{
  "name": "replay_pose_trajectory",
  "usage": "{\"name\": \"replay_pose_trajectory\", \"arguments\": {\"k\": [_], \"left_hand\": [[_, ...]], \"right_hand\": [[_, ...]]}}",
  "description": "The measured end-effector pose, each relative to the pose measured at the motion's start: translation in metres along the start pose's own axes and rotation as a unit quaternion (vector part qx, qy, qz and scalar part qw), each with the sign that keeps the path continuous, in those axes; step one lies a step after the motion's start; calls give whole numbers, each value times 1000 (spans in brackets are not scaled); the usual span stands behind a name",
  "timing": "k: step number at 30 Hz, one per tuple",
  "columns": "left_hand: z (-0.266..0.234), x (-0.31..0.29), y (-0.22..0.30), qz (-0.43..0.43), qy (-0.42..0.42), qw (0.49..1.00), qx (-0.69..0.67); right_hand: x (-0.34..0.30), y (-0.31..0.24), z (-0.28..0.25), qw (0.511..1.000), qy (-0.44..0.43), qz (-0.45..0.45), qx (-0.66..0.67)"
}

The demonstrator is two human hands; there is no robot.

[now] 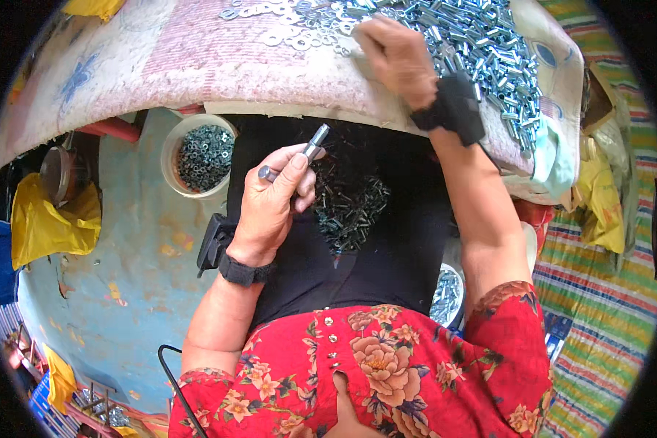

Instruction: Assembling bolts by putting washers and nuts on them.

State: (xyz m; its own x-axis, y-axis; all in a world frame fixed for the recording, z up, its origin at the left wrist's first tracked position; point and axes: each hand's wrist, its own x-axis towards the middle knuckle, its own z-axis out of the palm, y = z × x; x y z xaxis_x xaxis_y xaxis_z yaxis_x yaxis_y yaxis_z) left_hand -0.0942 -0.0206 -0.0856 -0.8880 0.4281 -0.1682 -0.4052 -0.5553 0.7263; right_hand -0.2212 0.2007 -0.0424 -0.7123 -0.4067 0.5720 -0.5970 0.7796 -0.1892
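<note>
In my left hand [274, 193], raised over my lap, a sleeved metal bolt [316, 142] is pinched between thumb and fingers, its tip pointing up and away. A round metal end [267, 174] pokes out on the hand's other side; whether it belongs to the same piece I cannot tell. My right hand [398, 62], smeared by motion, is above the table edge, between loose washers [299, 29] and a heap of shiny metal sleeves [482, 58]. Its fingers look bent, but what they hold, if anything, is not visible.
A cloth-covered table [182, 66] spans the far side. Dark bolts [354, 212] lie in the black cloth on my lap. Left of it stands a white tub [169, 157] of nuts; a white bucket [456, 292] of metal parts is by my right side. A teal cloth [555, 160] hangs off the table.
</note>
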Motion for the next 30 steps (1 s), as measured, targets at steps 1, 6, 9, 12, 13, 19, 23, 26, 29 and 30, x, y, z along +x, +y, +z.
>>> {"name": "replay_pose_trajectory", "arguments": {"k": [1,6,9,12,13,19,23,26,29,30], "left_hand": [[3,1,2,4,6,1000,13],[11,2,-3,10,-10,999,36],[18,-2,-12,-14,-37,996,82],[20,-5,-18,-13,-54,992,109],[20,-4,-17,-19,-61,990,130],[29,-1,-18,-10,-97,984,149],[31,11,-19,3,-111,990,83],[36,14,-19,6,-109,993,36],[35,18,-21,-3,-111,994,-5],[36,19,-21,-10,-108,993,-38]], "right_hand": [[-2,-9,-9,997,42,13,70],[-51,-96,-48,853,-77,263,444],[-79,-108,-46,836,-46,276,472],[-89,-112,-52,831,-34,295,471],[-91,-112,-56,796,-49,327,506],[-99,-117,-58,630,-15,391,671],[-94,-116,-53,605,46,359,709],[-94,-114,-47,594,57,343,726],[-90,-117,-45,643,72,354,675],[-88,-119,-45,692,79,366,617]]}}
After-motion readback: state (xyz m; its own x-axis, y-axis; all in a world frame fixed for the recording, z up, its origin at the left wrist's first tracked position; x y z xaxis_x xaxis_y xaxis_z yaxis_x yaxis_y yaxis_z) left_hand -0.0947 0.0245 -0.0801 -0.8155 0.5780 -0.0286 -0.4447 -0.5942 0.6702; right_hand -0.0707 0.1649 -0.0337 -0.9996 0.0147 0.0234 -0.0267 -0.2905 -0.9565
